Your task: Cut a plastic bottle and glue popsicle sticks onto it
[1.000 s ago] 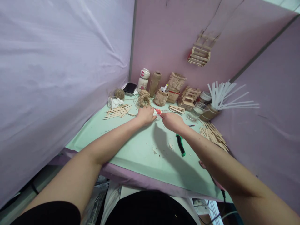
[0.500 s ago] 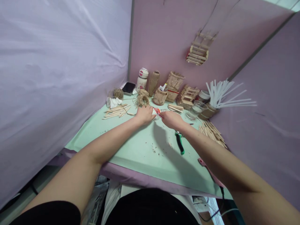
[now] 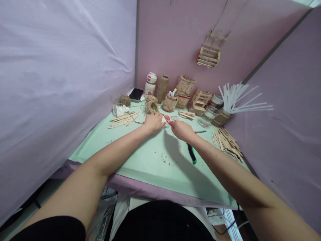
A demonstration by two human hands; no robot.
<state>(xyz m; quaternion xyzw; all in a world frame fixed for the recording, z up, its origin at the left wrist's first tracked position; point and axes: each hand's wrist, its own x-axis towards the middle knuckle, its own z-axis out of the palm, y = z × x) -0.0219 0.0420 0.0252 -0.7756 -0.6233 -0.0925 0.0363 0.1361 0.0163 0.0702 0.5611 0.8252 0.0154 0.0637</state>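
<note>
My left hand (image 3: 153, 123) lies at the far middle of the table, its fingers closed on a clear plastic piece with a red-and-white label (image 3: 166, 117). Just right of that piece, my right hand (image 3: 182, 129) is closed in a pinch at the label's edge. A thin thing seems to stick out of its fingertips, too small to name. Behind my left hand is a roll of jute twine (image 3: 151, 105). Close to my right wrist lies a slim red and dark pen-like tool (image 3: 200, 132). Green-and-black handled pliers (image 3: 192, 154) lie partly under my right forearm.
Wooden sticks lie at left (image 3: 124, 119) and right (image 3: 227, 142). Along the back stand a white bottle (image 3: 150, 86), a pen holder (image 3: 170, 103), a clear plastic cup (image 3: 209, 115) and white glue sticks (image 3: 235, 98). A small wooden rack (image 3: 209, 57) hangs on the wall.
My right hand and forearm have shifted slightly, uncovering more of the pen-like tool and hiding the pliers' head and the pink corded tool. The left hand keeps its hold. The view has tilted a little.
</note>
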